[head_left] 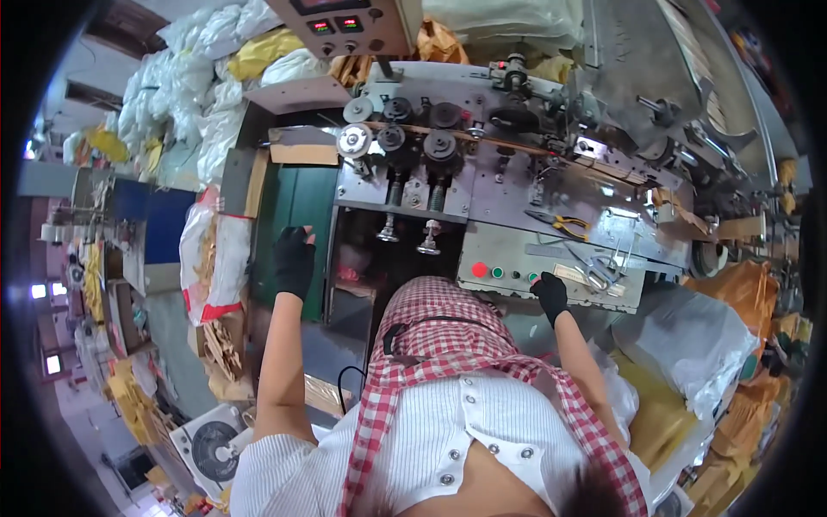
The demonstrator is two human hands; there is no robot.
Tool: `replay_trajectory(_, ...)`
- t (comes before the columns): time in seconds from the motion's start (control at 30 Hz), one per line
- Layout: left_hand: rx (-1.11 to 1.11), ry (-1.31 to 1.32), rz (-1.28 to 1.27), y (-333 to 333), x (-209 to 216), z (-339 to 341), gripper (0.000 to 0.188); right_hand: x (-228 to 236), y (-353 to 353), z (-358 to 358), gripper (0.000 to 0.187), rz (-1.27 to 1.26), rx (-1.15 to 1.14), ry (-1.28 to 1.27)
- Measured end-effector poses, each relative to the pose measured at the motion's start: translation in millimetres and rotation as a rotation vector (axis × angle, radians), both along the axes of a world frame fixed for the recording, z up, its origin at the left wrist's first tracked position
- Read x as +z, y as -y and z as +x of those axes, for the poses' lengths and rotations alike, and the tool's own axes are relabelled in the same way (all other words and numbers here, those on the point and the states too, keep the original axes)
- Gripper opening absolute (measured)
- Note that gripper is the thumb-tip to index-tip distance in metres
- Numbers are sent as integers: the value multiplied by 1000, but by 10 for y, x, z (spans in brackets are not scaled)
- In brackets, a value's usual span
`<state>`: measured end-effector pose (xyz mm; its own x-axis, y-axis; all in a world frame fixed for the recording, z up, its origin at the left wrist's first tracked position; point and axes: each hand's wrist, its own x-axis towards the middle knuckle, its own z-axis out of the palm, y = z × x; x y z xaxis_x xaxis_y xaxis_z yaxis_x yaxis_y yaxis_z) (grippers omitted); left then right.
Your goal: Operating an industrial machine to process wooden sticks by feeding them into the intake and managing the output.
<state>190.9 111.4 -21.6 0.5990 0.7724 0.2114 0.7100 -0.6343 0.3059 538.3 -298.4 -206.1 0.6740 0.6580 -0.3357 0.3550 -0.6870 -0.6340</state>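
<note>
Green button [532,277] partly behind fingertips [537,283]

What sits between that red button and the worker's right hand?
In the head view: a green button, a small black knob, then another green button right by the gloved right hand.

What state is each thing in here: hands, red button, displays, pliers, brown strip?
Left hand: gloved, over the green surface, nothing visibly held.
Right hand: gloved, fingertips at a green button; pressing unclear.
Red button: untouched.
Digital displays: lit red.
Pliers: lying on the machine top, handles spread.
Brown strip: stretched along the machine top.
</note>
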Motion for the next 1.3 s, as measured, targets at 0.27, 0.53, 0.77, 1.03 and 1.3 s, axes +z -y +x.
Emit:
replay_trajectory(0.27,-283,-157,95,-991,-148,613,21,-95,-393,-619,32,-29,-117,105)
replay_trajectory(0.53,-437,-380,65,-1997,-523,2061,25,62,-526,-1390,32,-155,33,-283)
replay_trajectory(0.77,-554,-475,64,-2049,-694,2444,19,19,-145,-1808,39,-345,-198,-167)
replay_trajectory(1.03,-615,-526,185,-2033,-752,2535,19,234,-451,-1680,33,-259,-170,-166)
replay_trajectory(1.3,-675,-455,387,-2158,-991,2437,14,241,-443,-1761,32,-250,-169,-151)
